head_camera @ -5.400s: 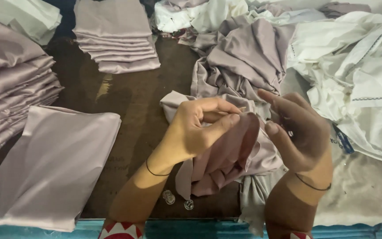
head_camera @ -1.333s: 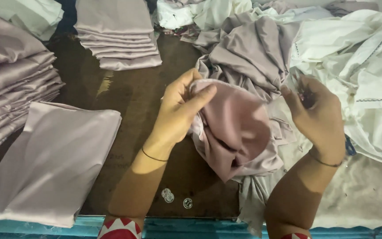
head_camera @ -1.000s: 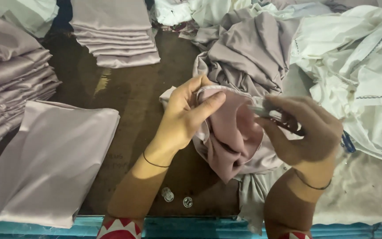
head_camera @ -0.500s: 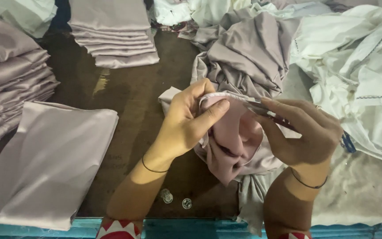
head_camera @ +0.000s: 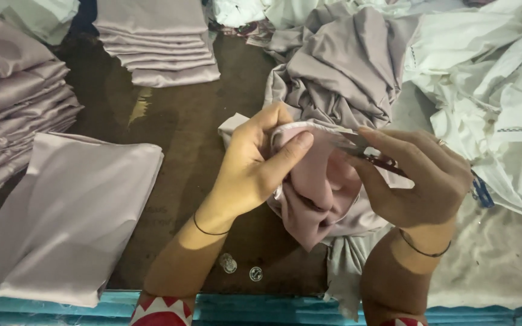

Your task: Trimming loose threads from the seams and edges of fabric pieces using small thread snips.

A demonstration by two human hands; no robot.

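My left hand [head_camera: 255, 166] pinches the edge of a bunched pale pink satin cloth [head_camera: 318, 199], thumb on top of the fold. My right hand [head_camera: 415, 178] holds small thread snips [head_camera: 357, 148] with their metal tip against that same edge, right beside my left thumb. The cloth hangs in a loose pouch between both hands above the dark wooden table [head_camera: 182, 121].
A flat folded satin piece [head_camera: 67, 211] lies at left, with folded stacks at the far left [head_camera: 13, 115] and top [head_camera: 161, 42]. A crumpled mauve heap [head_camera: 345, 66] and white fabric [head_camera: 490, 78] fill the right. Two small round metal pieces [head_camera: 240, 268] lie near the teal table edge [head_camera: 243, 308].
My right hand came in from the right with the snips to the cloth edge held by my left hand. The cloth went from draped over the hand to tightly bunched.
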